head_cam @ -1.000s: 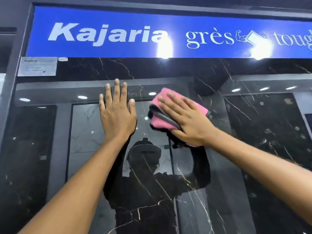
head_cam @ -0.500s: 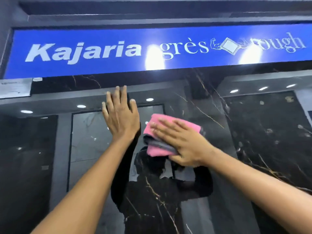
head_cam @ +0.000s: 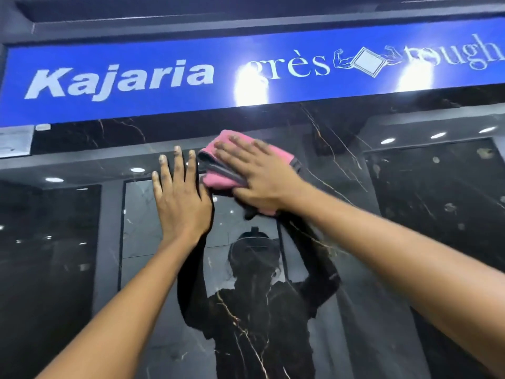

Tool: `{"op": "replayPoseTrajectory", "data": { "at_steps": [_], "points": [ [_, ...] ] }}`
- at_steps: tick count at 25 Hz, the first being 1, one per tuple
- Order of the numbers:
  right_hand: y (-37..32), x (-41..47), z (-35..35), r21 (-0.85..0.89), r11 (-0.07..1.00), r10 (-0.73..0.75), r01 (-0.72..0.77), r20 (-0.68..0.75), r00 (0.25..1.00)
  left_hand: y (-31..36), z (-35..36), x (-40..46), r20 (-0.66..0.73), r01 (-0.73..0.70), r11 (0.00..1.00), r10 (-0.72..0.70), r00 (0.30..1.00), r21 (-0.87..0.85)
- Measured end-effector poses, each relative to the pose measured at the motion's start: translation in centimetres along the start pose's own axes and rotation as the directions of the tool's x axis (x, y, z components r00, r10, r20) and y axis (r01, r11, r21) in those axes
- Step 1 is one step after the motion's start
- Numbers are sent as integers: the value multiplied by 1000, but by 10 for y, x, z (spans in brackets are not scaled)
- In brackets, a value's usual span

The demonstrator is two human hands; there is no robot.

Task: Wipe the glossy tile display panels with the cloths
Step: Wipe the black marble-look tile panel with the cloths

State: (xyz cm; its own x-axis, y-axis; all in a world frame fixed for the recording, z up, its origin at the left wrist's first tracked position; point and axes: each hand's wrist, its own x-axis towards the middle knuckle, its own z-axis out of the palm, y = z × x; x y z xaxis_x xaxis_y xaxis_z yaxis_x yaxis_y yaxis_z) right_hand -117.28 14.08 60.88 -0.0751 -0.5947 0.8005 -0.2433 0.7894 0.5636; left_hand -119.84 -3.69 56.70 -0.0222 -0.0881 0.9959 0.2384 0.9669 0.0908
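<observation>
Glossy black marble-veined tile panel [head_cam: 341, 310]: your right hand [head_cam: 262, 179] presses folded pink-grey cloth [head_cam: 218, 170] flat near top edge, fingers straight. Left hand [head_cam: 180, 203] flat, bracing just left. Wiping step underway (upper strip); next, sweep right.

So the tile panel [head_cam: 355, 310] stands upright in front of the person and fills most of the view, with the sign strip [head_cam: 164, 77] running across right above it. Left hand [head_cam: 181, 199] lies flat on the panel, fingers pointing up. Right hand [head_cam: 262, 176] is just beside it on the right and a bit higher, pressed flat on the folded cloth [head_cam: 216, 179], which sits between palm and panel. A small label [head_cam: 15, 140] sits far left, under the sign's corner.
</observation>
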Motion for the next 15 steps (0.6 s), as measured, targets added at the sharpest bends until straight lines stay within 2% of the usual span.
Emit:
{"op": "replayPoseTrajectory", "data": {
  "at_steps": [1, 2, 3, 4, 5, 6, 7, 8, 9, 10, 11, 12, 13, 14, 15],
  "points": [
    [26, -2, -6, 10, 996, 84, -83, -68, 994, 0, -1, 0, 3, 6, 1000, -6, 1000, -8],
    [55, -6, -12, 40, 965, 262, -259, -163, 951, 0, -1, -1, 3, 13, 1000, -13, 1000, -14],
    [83, -13, -18, 94, 881, 472, -464, -256, 844, 1, 0, -2, -1, 16, 1000, -16, 1000, -17],
    [102, -20, -26, 169, 743, 665, -648, -302, 683, 2, 0, -3, -7, 13, 1000, -13, 1000, -17],
    [106, -20, -28, 214, 590, 800, -779, -286, 528, 2, 1, -3, -13, 6, 1000, -7, 1000, -16],
    [97, -10, -27, 230, 508, 854, -830, -263, 449, 2, 1, -3, -17, 3, 1000, -4, 1000, -16],
    [79, 7, -26, 248, 550, 831, -798, -252, 495, 1, 1, -2, -17, 5, 1000, -5, 1000, -18],
    [57, 26, -23, 215, 693, 720, -688, -245, 649, 1, 1, -1, -17, 6, 1000, -6, 1000, -19],
    [37, 39, -20, 135, 837, 546, -530, -194, 815, 0, 1, -1, -19, 3, 1000, -4, 1000, -21],
    [26, 45, -18, 72, 927, 373, -368, -101, 922, 1, 1, -1, -20, 0, 1000, 0, 1000, -22],
    [31, 43, -20, 31, 969, 247, -246, -30, 968, 1, 1, -1, -21, -3, 1000, 2, 1000, -22],
    [48, 36, -24, -1, 978, 208, -208, -13, 978, 1, 1, -2, -19, -3, 1000, 2, 1000, -21],
    [72, 24, -26, -2, 965, 264, -264, -50, 963, 0, 1, -3, -19, -2, 1000, 2, 1000, -21],
    [94, 12, -31, 19, 920, 391, -392, -134, 911, 0, 1, -3, -23, -2, 1000, 2, 1000, -22],
    [109, 1, -35, 68, 844, 534, -532, -200, 821, -1, 1, -3, -28, -3, 1000, 2, 1000, -23]
  ]
}}
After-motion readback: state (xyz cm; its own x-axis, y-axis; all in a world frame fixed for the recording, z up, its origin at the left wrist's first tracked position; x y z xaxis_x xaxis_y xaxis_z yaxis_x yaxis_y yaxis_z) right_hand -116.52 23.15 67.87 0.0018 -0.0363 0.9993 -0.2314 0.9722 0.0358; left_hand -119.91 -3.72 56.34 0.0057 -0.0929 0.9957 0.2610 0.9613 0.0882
